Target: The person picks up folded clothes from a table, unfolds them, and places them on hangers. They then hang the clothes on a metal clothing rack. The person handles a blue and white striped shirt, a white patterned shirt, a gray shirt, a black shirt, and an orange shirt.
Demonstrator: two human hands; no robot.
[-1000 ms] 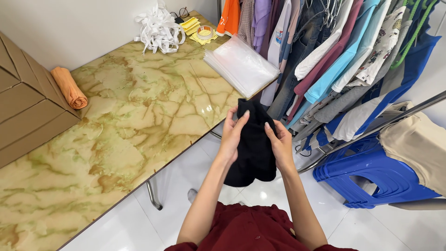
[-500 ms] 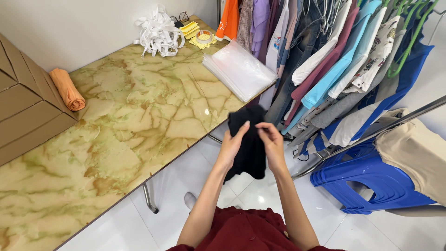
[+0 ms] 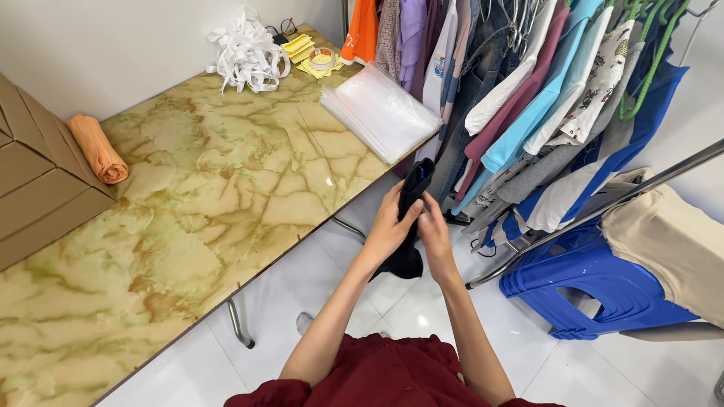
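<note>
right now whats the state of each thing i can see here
black garment: bunched narrow, held off the table between both hands
left hand: closed on the garment
right hand: gripping the garment
clear plastic bags: stacked flat on the table corner
orange cloth: rolled up, lying beside the cardboard box
white ribbon: loose tangled heap
tape roll: lying flat
hanging clothes: on hangers on the rack
blue stools: stacked

I see a black fabric garment (image 3: 411, 218), bunched narrow and hanging upright, just off the marbled tabletop (image 3: 188, 203) edge.
</note>
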